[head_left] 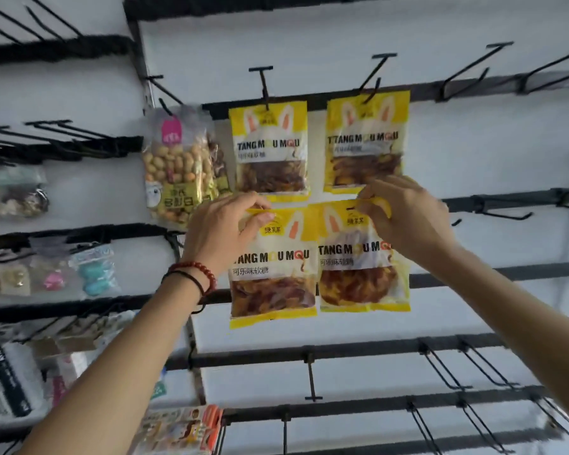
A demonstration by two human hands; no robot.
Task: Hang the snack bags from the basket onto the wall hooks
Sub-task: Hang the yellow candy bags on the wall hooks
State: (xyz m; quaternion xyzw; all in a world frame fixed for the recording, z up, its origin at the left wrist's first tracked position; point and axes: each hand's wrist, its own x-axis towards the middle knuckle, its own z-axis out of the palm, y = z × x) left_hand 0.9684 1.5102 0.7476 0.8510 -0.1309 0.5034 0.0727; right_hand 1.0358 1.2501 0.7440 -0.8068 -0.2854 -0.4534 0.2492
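**Now hanging two gummy bags, lower row**

Pinching the yellow top strip of the lower-left bag (273,274) w/ the left grip (230,224), thumb + fingers closed on it. Doing likewise on the lower-right bag (362,267) w/ the right grip (404,215). Holding both flat vs. the white wall, side by side, just under the upper-left bag (270,149) & upper-right bag (365,142), already-hung on black hooks (263,83). Not seeing the hooks for the lower pair, hidden behind the grips, so not telling whether the holes are on yet. Not seeing any basket.

Judging the bags light, w/ soft crinkly film, prob. slippery. Expecting lumpy sweets to be sagging low in the pouch. Recommending taking hold at the top strip, close to the hang hole, keeping it flat & not tearing it.

Reading approx. "TANG MOU MQU" in bold, 可乐味软糖 beneath, rabbit ears above. Skipping the peanut bag (178,172) at left, label too blurred.
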